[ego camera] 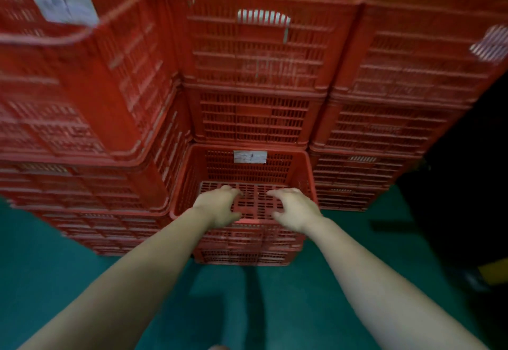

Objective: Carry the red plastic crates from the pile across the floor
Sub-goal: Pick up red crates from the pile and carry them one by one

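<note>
i see the low open red crate (244, 179) at the front of the crate pile (258, 47), standing on the green floor (55, 267). my left hand (218, 206) and right hand (295, 209) are over its near rim, side by side, fingers curled and apart. i cannot tell whether they grip the rim.

Two bare forearms reach forward; left hand (220, 206) and right hand (295, 209) side by side, fingers curled apart.
</note>
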